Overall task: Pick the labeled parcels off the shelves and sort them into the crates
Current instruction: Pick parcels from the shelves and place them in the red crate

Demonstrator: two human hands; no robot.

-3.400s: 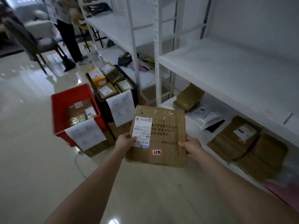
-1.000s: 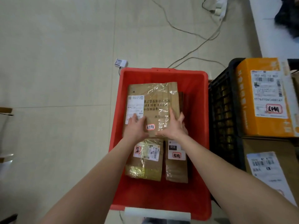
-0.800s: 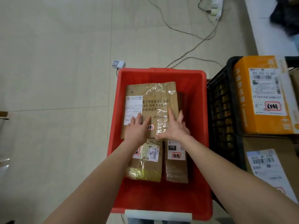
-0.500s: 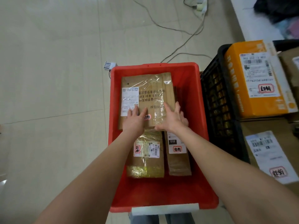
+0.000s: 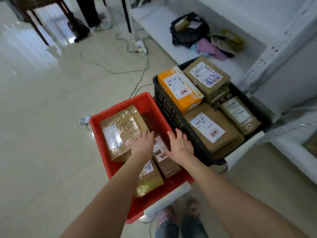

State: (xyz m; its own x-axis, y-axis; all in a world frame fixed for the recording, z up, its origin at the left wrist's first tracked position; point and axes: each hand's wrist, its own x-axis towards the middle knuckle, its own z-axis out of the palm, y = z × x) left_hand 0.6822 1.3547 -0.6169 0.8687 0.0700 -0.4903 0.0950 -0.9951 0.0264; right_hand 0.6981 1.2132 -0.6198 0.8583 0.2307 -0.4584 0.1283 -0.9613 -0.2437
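A flat brown taped parcel (image 5: pixel 120 131) with a white label lies in the far half of the red crate (image 5: pixel 101 143), on top of two smaller brown parcels (image 5: pixel 149 179). My left hand (image 5: pixel 143 143) hovers flat over the parcel's near right corner, fingers straight, holding nothing. My right hand (image 5: pixel 180 145) is spread open above the crate's right rim, also holding nothing. To the right, the black crate (image 5: pixel 169 109) holds an orange parcel (image 5: pixel 180 90) and several brown labeled parcels (image 5: pixel 209 127).
White shelving (image 5: pixel 277 54) stands on the right, its low shelf holding a dark bag and cloth (image 5: pixel 202 35). Cables and a power strip (image 5: pixel 140 47) cross the tiled floor beyond the crates. A person's legs (image 5: pixel 89 12) and a chair are at the far left. My feet (image 5: pixel 180 213) stand below the crate.
Both hands have let go of the big brown parcel, which now lies in the red crate, and lifted off it to the right. My view has swung up and right toward the shelves.
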